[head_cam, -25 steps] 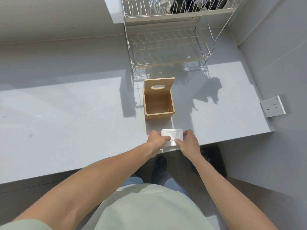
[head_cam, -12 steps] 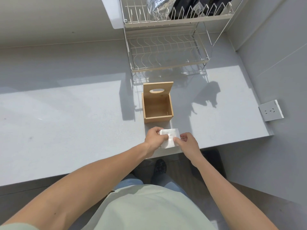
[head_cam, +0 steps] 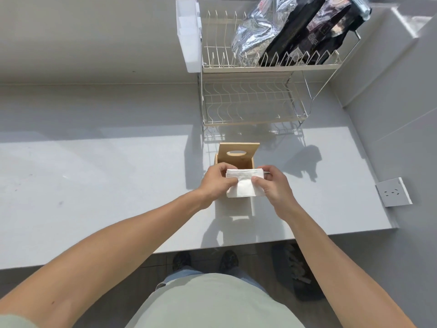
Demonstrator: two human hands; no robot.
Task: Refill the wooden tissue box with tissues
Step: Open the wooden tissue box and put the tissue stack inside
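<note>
The wooden tissue box [head_cam: 236,162] stands open on the grey counter, its lid with an oval slot tipped up at the back. A white stack of folded tissues [head_cam: 243,185] hangs right over the box and hides most of its opening and front wall. My left hand [head_cam: 218,179] grips the stack's left side, thumb on top. My right hand [head_cam: 272,183] grips its right side, thumb pressed on the top face.
A two-tier wire dish rack [head_cam: 255,100] stands behind the box, with foil and black bags [head_cam: 290,29] on its upper tier. A wall socket [head_cam: 392,195] sits at the right. The counter edge [head_cam: 260,245] runs just before my body; my shoes show below.
Both hands lifted the tissue stack off the counter's front edge and carried it away from me, so it is over the open box. The view tilted up, showing more of the rack.
</note>
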